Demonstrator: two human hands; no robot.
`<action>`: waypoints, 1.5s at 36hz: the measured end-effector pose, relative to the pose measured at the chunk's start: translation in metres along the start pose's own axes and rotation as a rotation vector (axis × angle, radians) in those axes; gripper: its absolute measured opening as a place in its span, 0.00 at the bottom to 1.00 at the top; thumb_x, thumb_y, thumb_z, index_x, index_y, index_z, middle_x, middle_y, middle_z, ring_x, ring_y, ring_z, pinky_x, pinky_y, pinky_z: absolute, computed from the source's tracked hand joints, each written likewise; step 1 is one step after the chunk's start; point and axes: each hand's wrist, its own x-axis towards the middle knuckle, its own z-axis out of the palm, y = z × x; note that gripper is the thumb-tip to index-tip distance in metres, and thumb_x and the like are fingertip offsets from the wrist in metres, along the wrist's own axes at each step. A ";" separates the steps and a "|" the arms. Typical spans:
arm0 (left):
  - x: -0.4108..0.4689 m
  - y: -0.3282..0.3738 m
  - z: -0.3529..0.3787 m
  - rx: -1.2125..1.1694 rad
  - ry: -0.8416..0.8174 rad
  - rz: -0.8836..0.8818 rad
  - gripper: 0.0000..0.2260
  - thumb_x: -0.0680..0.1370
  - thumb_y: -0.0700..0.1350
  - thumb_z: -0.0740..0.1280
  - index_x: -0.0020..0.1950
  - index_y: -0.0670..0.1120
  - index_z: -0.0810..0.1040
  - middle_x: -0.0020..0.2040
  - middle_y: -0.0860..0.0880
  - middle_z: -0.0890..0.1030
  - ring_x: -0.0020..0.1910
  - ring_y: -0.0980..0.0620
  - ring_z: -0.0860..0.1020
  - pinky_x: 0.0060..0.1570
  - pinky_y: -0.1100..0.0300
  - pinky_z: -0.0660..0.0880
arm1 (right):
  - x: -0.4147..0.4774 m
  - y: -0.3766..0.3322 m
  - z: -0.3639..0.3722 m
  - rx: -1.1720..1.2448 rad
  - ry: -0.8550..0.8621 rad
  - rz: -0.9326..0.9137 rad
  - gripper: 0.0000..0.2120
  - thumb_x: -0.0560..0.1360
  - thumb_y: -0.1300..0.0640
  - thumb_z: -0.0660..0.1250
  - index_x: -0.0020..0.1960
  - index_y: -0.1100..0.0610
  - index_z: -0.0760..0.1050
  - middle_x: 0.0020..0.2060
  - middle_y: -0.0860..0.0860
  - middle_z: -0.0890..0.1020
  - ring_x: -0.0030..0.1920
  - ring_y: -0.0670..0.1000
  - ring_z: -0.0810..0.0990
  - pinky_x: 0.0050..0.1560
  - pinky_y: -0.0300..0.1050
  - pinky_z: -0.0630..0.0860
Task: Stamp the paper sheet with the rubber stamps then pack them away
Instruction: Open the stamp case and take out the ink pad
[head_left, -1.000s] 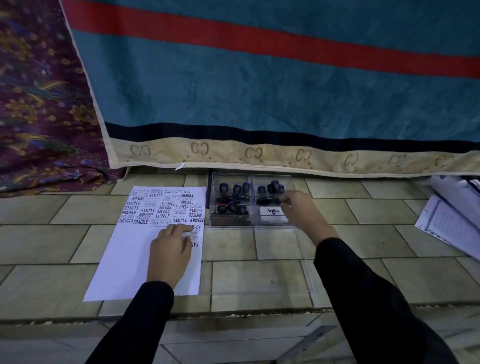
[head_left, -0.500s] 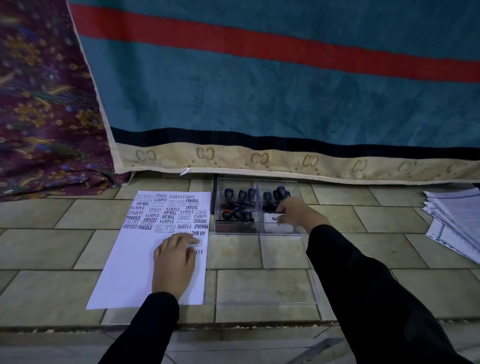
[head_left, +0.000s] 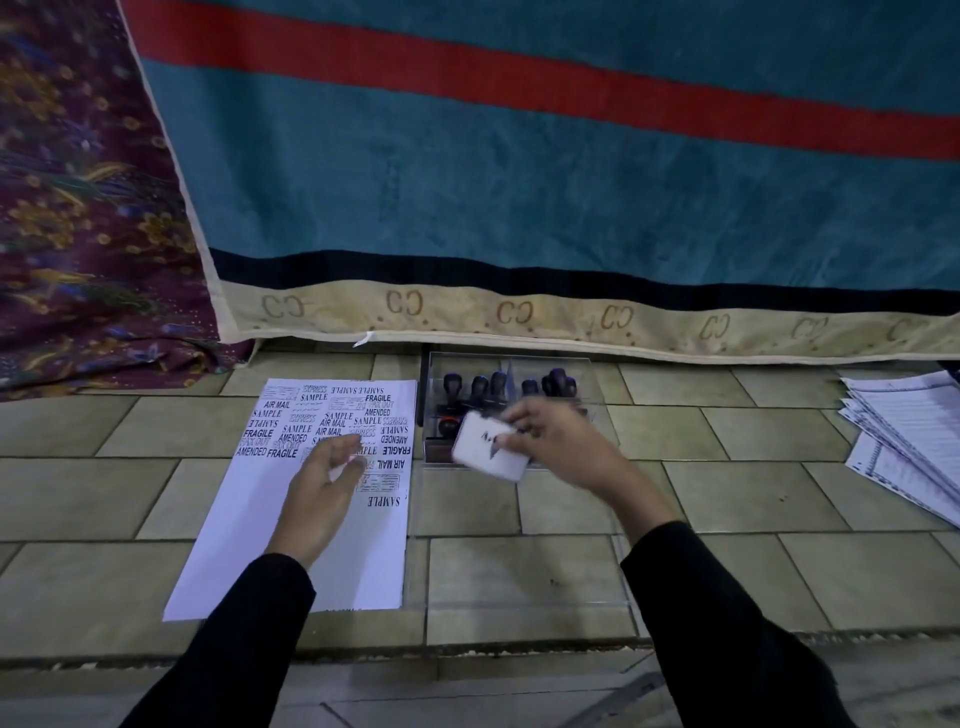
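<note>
A white paper sheet (head_left: 249, 540) lies on the tiled floor, its far half covered in black stamp prints. To its right stands a clear plastic box (head_left: 431, 374) with several black rubber stamps (head_left: 480, 388) upright inside. My right hand (head_left: 561, 441) holds a white ink pad case (head_left: 485, 448) lifted just in front of the box, tilted, thumb and fingers pinching its right edge. My left hand (head_left: 322, 486) hovers over the paper with fingers loosely curled, holding nothing. The box's clear lid (head_left: 519, 597) lies flat on the floor in front of it.
A teal blanket (head_left: 519, 182) with a red stripe and a beige border hangs right behind the box. A purple patterned cloth (head_left: 78, 208) hangs at the left. A stack of printed papers (head_left: 904, 441) lies on the floor at the far right.
My right hand has lifted the white ink pad case out of the box and drawn it toward me. My left hand has risen off the paper and its fingers have curled.
</note>
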 end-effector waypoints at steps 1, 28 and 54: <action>-0.004 0.001 0.000 0.055 0.030 0.066 0.12 0.79 0.45 0.63 0.63 0.51 0.74 0.61 0.54 0.76 0.63 0.55 0.71 0.59 0.60 0.64 | -0.003 0.003 0.010 -0.019 -0.053 0.001 0.07 0.74 0.59 0.68 0.52 0.56 0.75 0.47 0.52 0.81 0.46 0.50 0.80 0.44 0.40 0.78; -0.029 -0.036 0.028 0.639 -0.220 0.490 0.28 0.64 0.77 0.60 0.60 0.67 0.67 0.70 0.68 0.59 0.72 0.66 0.54 0.74 0.58 0.43 | -0.022 0.038 0.072 -0.514 -0.111 -0.307 0.29 0.66 0.45 0.73 0.64 0.52 0.72 0.54 0.49 0.74 0.57 0.48 0.67 0.59 0.41 0.68; -0.039 -0.014 0.028 0.614 -0.234 0.301 0.44 0.64 0.67 0.71 0.70 0.66 0.45 0.67 0.65 0.55 0.59 0.73 0.43 0.71 0.60 0.46 | 0.002 0.048 0.079 0.087 0.283 0.119 0.06 0.77 0.62 0.63 0.49 0.53 0.75 0.39 0.48 0.80 0.41 0.48 0.81 0.43 0.44 0.81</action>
